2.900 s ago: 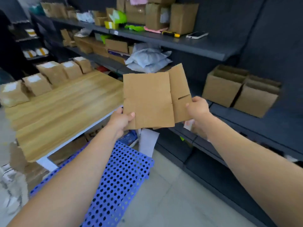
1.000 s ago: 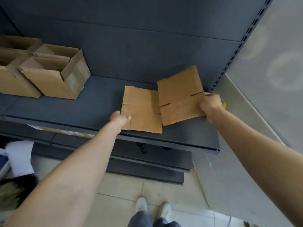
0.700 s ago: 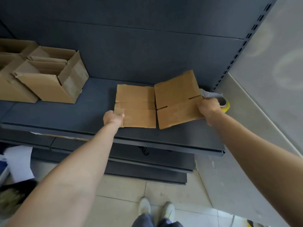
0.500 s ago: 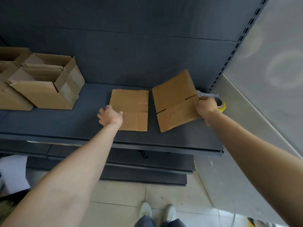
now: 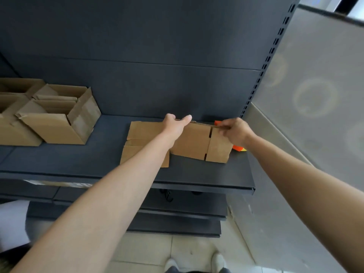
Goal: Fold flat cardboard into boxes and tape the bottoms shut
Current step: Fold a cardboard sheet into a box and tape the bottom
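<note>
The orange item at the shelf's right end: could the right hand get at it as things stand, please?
Probably not yet: the right hand pinches the cardboard, which covers most of the orange item just behind it. Letting go should clear the way.

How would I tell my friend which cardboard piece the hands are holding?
Find the dark shelf and go to its right end, away from the open boxes. Two flat cardboard pieces sit there. Pick the right-hand piece: the left hand and right hand grip its top edge, while the other piece lies flat.
</note>
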A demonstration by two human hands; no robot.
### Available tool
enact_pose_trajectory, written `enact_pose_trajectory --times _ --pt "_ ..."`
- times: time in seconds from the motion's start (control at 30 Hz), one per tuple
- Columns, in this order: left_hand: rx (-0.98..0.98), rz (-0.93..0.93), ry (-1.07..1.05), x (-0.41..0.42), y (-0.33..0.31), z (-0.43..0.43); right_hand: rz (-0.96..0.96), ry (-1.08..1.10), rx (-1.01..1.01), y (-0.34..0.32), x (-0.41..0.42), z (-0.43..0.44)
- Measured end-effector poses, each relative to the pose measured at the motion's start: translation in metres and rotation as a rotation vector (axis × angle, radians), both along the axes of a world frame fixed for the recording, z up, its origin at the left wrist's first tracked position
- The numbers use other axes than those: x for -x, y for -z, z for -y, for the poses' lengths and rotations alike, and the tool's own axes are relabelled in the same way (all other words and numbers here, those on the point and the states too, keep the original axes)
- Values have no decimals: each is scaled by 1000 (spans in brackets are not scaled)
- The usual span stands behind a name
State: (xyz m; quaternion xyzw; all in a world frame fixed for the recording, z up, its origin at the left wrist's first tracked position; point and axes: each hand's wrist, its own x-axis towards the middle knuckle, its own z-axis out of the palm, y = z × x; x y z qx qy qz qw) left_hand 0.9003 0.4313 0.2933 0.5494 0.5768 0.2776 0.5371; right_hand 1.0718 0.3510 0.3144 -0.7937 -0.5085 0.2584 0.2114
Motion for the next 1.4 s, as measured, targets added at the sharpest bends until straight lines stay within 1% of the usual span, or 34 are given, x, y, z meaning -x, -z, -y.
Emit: enact_pose_trajectory --times 0.07,0.13,0.23,0.27,0.3,0.5,0.63,0.73,0.8,0.87,1.0,1.1,1.2,1.3,1.4 --pt "4 -11 -31 -3 1 7 -119 12 6 2 -3 3" --pt "18 -13 -70 -8 0 12 -272 77 10 2 -10 3" --pt "47 -12 -134 -14 -5 17 -592 239 64 -1 -22 2" --pt "62 -11 -159 -15 -6 18 -665 271 81 0 -26 0" --pt "76 -10 -180 -17 -6 20 -691 271 92 2 -30 -2" --pt "138 -28 -254 -21 -7 27 -638 183 147 4 -34 -13" --pt "135 -59 -288 -19 -10 30 -564 71 192 -3 -32 -17" --pt "165 -63 -302 -17 -11 32 -557 -7 179 -1 -26 -24" --pt "192 -60 -300 -14 -12 33 -619 38 155 3 -22 -28" --pt "220 -51 -299 -11 -13 35 -721 115 116 8 -19 -31" --pt "285 52 -307 -4 -14 35 -968 316 4 19 -17 -34" --pt "268 29 -294 -1 -12 33 -1092 404 -56 24 -19 -35" --pt "267 39 -295 2 -12 32 -1090 378 -65 28 -24 -35" --pt "298 79 -299 4 -13 31 -1064 331 -34 30 -30 -30" --pt "302 77 -285 3 -12 30 -1060 290 -1 30 -33 -26"
